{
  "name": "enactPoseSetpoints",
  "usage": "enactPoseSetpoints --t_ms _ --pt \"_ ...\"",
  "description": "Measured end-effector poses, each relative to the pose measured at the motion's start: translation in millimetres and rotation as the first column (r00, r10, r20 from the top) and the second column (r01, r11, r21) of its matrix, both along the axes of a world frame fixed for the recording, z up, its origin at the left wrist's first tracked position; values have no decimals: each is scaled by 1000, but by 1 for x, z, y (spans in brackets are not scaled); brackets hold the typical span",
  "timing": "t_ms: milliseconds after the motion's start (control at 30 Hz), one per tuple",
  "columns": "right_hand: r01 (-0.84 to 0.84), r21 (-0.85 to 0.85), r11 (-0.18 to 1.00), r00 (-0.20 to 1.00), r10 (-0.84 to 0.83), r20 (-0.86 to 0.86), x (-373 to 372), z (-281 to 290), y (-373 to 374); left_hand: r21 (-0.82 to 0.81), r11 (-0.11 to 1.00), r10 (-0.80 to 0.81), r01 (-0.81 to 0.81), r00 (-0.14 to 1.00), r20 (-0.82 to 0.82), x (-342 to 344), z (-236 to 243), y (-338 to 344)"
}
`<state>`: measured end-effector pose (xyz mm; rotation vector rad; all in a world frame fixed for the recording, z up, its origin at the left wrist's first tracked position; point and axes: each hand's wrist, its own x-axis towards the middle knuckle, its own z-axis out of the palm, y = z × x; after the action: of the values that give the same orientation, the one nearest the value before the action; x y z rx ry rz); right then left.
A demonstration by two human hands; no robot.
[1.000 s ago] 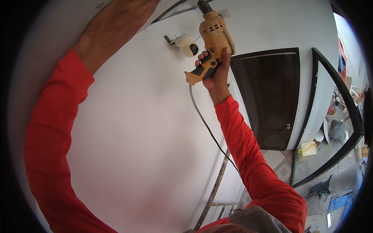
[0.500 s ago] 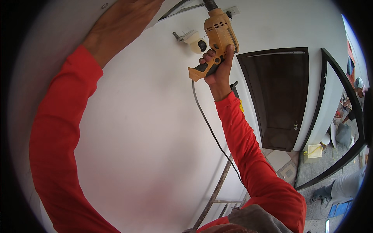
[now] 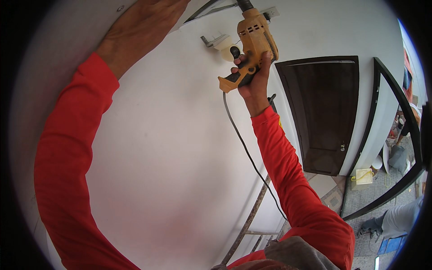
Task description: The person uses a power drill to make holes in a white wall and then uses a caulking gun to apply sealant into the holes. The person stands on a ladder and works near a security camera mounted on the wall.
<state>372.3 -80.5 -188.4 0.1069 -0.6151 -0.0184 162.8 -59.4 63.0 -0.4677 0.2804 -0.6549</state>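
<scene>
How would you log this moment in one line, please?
right hand: gripping corded power drill; left hand: fingers out of frame; beyond: white security camera, dark brown door

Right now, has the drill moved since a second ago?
Yes: against the wall outlet, the drill appears slightly farther left, though the whole view shifted too.

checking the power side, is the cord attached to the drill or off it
Attached: the cord runs out of the handle end of the drill.
</scene>
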Motion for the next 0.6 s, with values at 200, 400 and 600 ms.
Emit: enactPoseSetpoints --t_ms 200,400,600 --pt "38 -27 999 999 -37 19 4 -3 -3 9 999 -43 43 999 4 -6 -3 3" --pt "-11 9 1000 999 11 42 6 -5 -1 -3 999 -38 38 999 -26 5 2 5" --pt "-31 42 999 997 28 71 6 -6 0 34 994 -105 106 994 -12 3 1 4"
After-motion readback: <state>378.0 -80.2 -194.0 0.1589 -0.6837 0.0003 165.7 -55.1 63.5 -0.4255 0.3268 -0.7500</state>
